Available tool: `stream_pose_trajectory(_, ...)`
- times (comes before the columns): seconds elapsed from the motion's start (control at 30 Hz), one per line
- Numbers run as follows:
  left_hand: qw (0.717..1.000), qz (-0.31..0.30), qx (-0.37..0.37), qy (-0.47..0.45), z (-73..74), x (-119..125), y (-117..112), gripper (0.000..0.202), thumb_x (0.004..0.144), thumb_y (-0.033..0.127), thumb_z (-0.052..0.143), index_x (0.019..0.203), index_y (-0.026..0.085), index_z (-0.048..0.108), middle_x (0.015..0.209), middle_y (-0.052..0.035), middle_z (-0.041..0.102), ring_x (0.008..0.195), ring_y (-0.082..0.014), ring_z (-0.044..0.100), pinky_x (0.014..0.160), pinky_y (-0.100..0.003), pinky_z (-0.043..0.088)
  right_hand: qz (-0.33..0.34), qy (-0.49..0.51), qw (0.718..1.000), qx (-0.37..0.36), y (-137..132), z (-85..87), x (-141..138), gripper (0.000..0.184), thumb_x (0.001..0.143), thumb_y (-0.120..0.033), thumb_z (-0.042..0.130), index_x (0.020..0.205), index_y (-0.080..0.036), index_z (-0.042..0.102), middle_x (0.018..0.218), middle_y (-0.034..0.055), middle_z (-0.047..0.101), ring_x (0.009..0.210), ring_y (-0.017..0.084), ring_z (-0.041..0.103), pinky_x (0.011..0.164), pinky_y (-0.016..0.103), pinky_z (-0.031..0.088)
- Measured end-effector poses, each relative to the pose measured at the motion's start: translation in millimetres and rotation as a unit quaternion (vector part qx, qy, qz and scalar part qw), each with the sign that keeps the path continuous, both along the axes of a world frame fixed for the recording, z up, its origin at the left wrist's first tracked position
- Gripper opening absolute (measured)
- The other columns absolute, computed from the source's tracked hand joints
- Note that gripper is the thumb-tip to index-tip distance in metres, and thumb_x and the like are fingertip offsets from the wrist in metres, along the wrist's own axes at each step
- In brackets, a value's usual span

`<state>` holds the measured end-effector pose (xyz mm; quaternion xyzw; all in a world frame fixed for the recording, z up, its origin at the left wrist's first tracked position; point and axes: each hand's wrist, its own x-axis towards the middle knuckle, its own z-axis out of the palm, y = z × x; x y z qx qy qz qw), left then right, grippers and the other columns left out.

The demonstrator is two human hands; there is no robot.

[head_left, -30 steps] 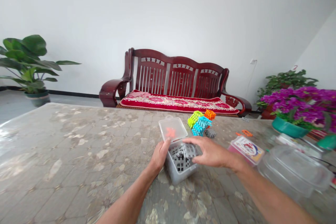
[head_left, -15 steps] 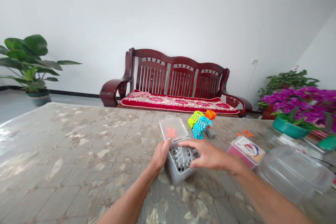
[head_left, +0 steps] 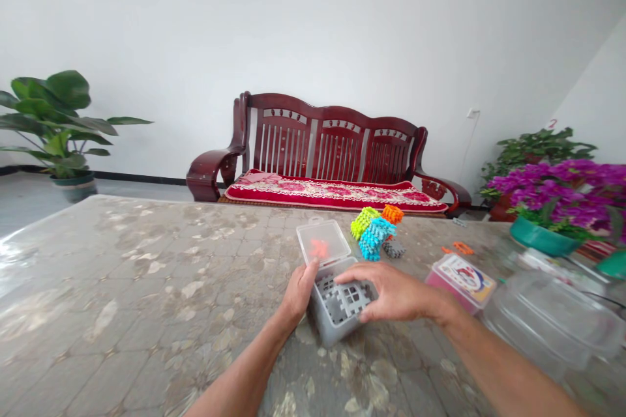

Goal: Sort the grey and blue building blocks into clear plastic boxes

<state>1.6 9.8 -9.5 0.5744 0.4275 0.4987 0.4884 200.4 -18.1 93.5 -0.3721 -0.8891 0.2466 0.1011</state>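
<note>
A clear plastic box (head_left: 328,333) with a hinged lid (head_left: 325,241) folded back sits on the table in front of me. Inside it lie grey interlocking plastic pieces (head_left: 337,307), latticed with square holes. My left hand (head_left: 297,290) grips the box at its back left edge, thumb by the hinge. From the right, my right hand (head_left: 391,290) reaches over the box, its thumb and fingers around a stack of the grey pieces. Part of that stack is hidden under the hand. Orange shows at the lid, possibly a piece beneath it.
Stacks of lime (head_left: 364,223), blue (head_left: 375,239) and orange pieces (head_left: 392,214) stand behind the box. Rightward are a picture-lidded box (head_left: 462,280) with pink contents, a large clear container (head_left: 552,316) and a teal flower pot (head_left: 542,238). A wooden bench (head_left: 337,150) is beyond.
The grey stack under my right hand has gone from raised and tilted to lower and flatter in the box. My left hand stays on the box.
</note>
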Motion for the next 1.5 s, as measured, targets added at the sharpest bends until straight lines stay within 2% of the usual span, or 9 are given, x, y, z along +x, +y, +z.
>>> stream_pose_trajectory(0.23,1.000,0.003,0.004,0.005,-1.0,0,0,0.053,0.088,0.052,0.039,0.089,0.011,0.072,0.094,-0.0068,0.074,0.094,-0.0271,0.063,0.088,-0.033,0.046,0.037,-0.004,0.999,0.014,-7,4.2,-5,0.068,0.061,-0.022,0.079,0.126,-0.029,0.059,0.119,0.0034,0.065,0.110,0.023,0.057,0.097,0.036,0.041)
stream_pose_trajectory(0.6,1.000,-0.015,0.013,0.004,-0.9,0,1,0.054,0.090,0.051,0.036,0.094,0.010,0.072,0.098,-0.0069,0.074,0.096,-0.0263,0.063,0.090,-0.033,0.045,0.042,-0.011,0.999,0.009,-4,2.5,-7,0.065,0.058,-0.024,0.082,0.121,-0.026,0.063,0.112,0.0039,0.066,0.102,0.022,0.059,0.091,0.034,0.044)
stream_pose_trajectory(0.8,1.000,0.000,-0.001,0.011,-2.9,0,2,0.054,0.088,0.052,0.038,0.092,0.010,0.072,0.095,-0.0080,0.074,0.093,-0.0271,0.063,0.087,-0.034,0.046,0.015,0.016,0.999,0.029,-3,-6.4,-12,0.065,0.061,-0.019,0.078,0.123,-0.027,0.062,0.120,0.0044,0.065,0.111,0.023,0.057,0.098,0.036,0.042)
stream_pose_trajectory(0.97,1.000,-0.009,0.004,-0.013,-2.2,1,1,0.054,0.089,0.051,0.039,0.101,0.009,0.071,0.099,-0.0092,0.074,0.096,-0.0278,0.063,0.089,-0.035,0.046,-0.087,0.078,0.991,0.066,1,-4.0,-10,0.060,0.065,-0.013,0.070,0.122,-0.028,0.061,0.122,0.0029,0.064,0.112,0.023,0.058,0.099,0.037,0.042)
stream_pose_trajectory(1.07,1.000,-0.003,0.004,-0.011,-0.3,0,0,0.054,0.088,0.051,0.039,0.100,0.009,0.072,0.099,-0.0082,0.074,0.097,-0.0276,0.063,0.091,-0.035,0.045,-0.080,0.073,0.991,0.082,5,-4.3,-7,0.059,0.065,-0.015,0.071,0.122,-0.027,0.062,0.123,0.0037,0.064,0.115,0.024,0.056,0.101,0.039,0.041)
stream_pose_trajectory(1.17,1.000,0.002,0.003,-0.003,1.0,0,0,0.052,0.088,0.051,0.040,0.095,0.010,0.072,0.098,-0.0072,0.074,0.098,-0.0276,0.062,0.091,-0.034,0.045,-0.064,0.073,0.992,0.081,6,-8.7,-4,0.052,0.066,-0.015,0.072,0.115,-0.026,0.065,0.122,0.0040,0.065,0.115,0.022,0.056,0.102,0.038,0.040)
stream_pose_trajectory(1.33,1.000,-0.008,0.007,0.004,2.4,0,0,0.052,0.089,0.050,0.038,0.094,0.011,0.071,0.098,-0.0064,0.074,0.097,-0.0274,0.062,0.090,-0.033,0.045,-0.088,0.083,0.990,0.078,6,-20.8,-3,0.024,0.072,-0.013,0.070,0.094,-0.023,0.071,0.099,0.0025,0.072,0.096,0.019,0.063,0.090,0.033,0.045)
stream_pose_trajectory(1.5,1.000,0.010,0.002,0.018,0.8,0,1,0.050,0.086,0.052,0.039,0.084,0.012,0.070,0.090,-0.0060,0.073,0.091,-0.0268,0.061,0.085,-0.032,0.046,-0.074,0.056,0.991,0.094,7,-23.9,-5,0.019,0.073,-0.017,0.072,0.091,-0.022,0.070,0.095,0.0021,0.070,0.093,0.018,0.061,0.087,0.032,0.045)
